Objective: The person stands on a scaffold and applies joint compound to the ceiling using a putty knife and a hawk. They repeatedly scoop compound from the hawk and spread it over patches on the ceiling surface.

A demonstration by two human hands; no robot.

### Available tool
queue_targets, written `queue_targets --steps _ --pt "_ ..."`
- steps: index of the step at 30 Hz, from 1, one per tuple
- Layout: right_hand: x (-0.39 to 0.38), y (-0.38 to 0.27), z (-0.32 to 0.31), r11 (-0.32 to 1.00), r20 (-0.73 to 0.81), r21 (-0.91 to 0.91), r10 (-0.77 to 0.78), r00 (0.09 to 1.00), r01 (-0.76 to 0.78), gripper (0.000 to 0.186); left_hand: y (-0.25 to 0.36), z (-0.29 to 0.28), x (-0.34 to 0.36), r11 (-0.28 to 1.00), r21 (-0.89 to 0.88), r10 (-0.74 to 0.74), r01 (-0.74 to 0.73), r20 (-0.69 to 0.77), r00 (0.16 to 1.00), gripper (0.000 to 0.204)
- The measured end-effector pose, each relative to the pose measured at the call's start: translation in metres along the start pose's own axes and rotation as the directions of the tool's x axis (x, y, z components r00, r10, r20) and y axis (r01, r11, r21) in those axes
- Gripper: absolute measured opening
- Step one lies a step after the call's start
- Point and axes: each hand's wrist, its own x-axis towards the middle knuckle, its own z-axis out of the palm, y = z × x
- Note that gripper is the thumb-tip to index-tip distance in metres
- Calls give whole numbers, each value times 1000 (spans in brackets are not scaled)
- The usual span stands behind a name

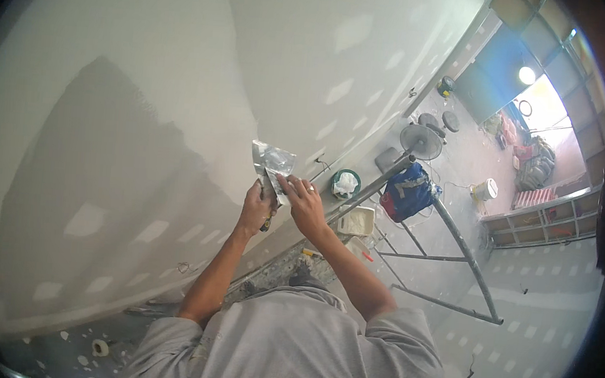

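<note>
In front of the wall [203, 96], my left hand [252, 212] is closed around a putty knife; its dark and yellow handle end [266, 224] sticks out below the fingers. A wide shiny blade [274, 158] rises above both hands. My right hand [305, 207] grips a second, narrower metal scraper blade [276, 186], held slantwise against the first, with the fingers laid over it. Whether this second blade has a handle is hidden by the hand. Patches of darker and lighter plaster cover the wall around the tools.
To the right stands a metal scaffold frame [455, 233] with a blue bag [411, 192] hung on it. Below lie a green bucket [346, 184] with white filler and a pale tray [357, 221]. A fan [421, 141] and a white bucket [486, 190] stand on the floor.
</note>
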Motion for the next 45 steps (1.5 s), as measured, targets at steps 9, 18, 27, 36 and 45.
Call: queue_targets --steps 9,18,27,36,45 --pt "-19 -53 8 993 47 111 33 998 -38 66 -41 -34 -39 993 -2 -121 121 14 993 21" --pt "-6 -83 13 971 -37 212 122 992 -112 67 -29 -68 -59 961 274 -62 34 95 994 37" --pt "3 -20 19 836 -181 421 457 871 -352 39 -37 -87 -77 903 430 -45 -11 119 992 35" --pt "-47 64 94 -934 368 323 -22 930 -151 33 56 -64 -117 401 728 285 -556 478 831 56" --pt "-32 -28 101 -875 565 474 212 797 -103 41 43 -32 -113 240 774 422 -586 461 781 65"
